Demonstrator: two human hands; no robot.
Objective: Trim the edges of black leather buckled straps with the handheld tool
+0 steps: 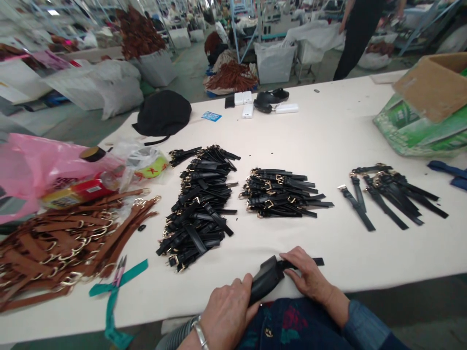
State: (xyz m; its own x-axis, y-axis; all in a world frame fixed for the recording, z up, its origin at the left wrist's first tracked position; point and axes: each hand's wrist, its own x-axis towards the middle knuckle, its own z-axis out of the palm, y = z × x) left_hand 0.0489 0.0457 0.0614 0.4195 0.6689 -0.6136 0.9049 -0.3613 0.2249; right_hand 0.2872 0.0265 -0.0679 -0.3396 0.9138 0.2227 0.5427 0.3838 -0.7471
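Note:
Near the front edge of the table, my left hand (228,311) is wrapped round the grip of a black handheld tool (268,279). My right hand (308,274) pinches a short black strap (318,261) at the tool's front end; the strap's free end sticks out to the right. Beyond my hands lie a tall pile of black buckled straps (204,209) on the left, a smaller pile (284,194) in the middle and several loose straps (394,194) on the right.
Brown straps (73,238), a pink bag (40,165) and teal ribbon with small scissors (118,274) lie left. A black cap (164,113), white cases (248,104) and a green bag with a cardboard box (419,121) sit farther back. A person (359,36) stands beyond the table.

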